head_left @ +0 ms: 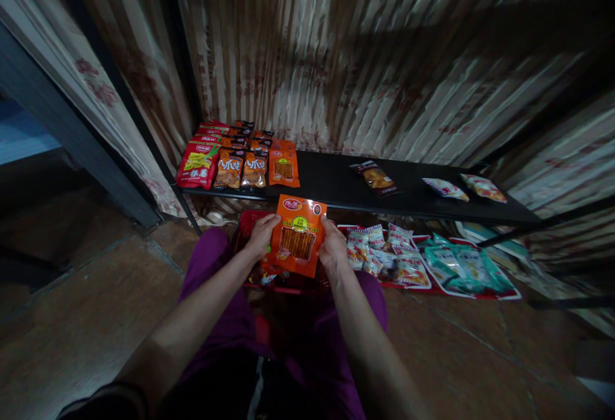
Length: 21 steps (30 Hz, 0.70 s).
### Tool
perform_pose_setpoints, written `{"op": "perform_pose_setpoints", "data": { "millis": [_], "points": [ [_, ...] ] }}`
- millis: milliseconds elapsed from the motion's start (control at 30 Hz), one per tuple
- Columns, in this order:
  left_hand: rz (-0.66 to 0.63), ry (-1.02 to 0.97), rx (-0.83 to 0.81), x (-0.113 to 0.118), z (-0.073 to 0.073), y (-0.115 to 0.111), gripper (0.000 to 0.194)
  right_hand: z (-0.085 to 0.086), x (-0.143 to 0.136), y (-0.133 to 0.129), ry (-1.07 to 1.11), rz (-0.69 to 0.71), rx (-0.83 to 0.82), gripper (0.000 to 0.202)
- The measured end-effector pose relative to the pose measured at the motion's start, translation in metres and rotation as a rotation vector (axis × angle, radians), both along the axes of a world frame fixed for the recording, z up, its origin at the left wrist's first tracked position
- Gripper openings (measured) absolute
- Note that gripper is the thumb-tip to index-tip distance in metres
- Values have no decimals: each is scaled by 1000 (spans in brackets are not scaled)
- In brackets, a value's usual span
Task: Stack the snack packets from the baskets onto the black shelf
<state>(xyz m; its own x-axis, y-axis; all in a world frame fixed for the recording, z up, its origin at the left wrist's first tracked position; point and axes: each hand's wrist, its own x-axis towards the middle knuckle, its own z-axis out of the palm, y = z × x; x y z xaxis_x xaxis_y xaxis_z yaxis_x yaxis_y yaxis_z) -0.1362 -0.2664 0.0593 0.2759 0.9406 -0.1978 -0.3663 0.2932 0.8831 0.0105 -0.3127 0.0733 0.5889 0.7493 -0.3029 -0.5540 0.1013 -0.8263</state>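
Observation:
An orange snack packet (298,241) with a clear window showing brown strips is held upright over a red basket (246,223). My left hand (262,234) is closed on its left edge, thumb in front. On its right edge my right hand (332,244) grips it the same way. Just behind, on a black shelf (321,173), similar orange packets (283,167) stand in a row. To their left are orange-and-black packets (241,169) and red packets (198,167) with a green-and-yellow picture. Most of the basket's inside is hidden by the held packet and my hands.
Farther right on the shelf lie a brown packet (377,178) and two white-and-red packets (484,187). Below the shelf's front edge, one red tray holds several small white packets (384,253), another holds green packets (466,266). Dark metal posts (137,122) and a striped curtain (307,55) frame the shelf.

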Motion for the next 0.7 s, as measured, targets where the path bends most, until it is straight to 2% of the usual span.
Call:
{"op": "perform_pose_setpoints", "data": {
  "millis": [100,200,333,433,533,700],
  "points": [
    [-107,-15,-11,-5,0,-4,27,0,4,2,-20,-1,-2,17],
    [-147,-9,-17,-7,-3,-5,26,0,7,4,-31,-1,-35,17],
    [-104,-42,-66,-6,-10,-1,29,-3,9,1,12,98,-22,14],
    [-38,-77,-103,-5,-14,3,32,-6,8,-4,30,190,-70,11],
    [-27,-99,-130,-3,-15,6,32,-7,6,-9,8,188,-133,10],
    [-26,-116,-172,-2,-13,5,30,-4,3,-9,6,140,-143,8]
  ]
}}
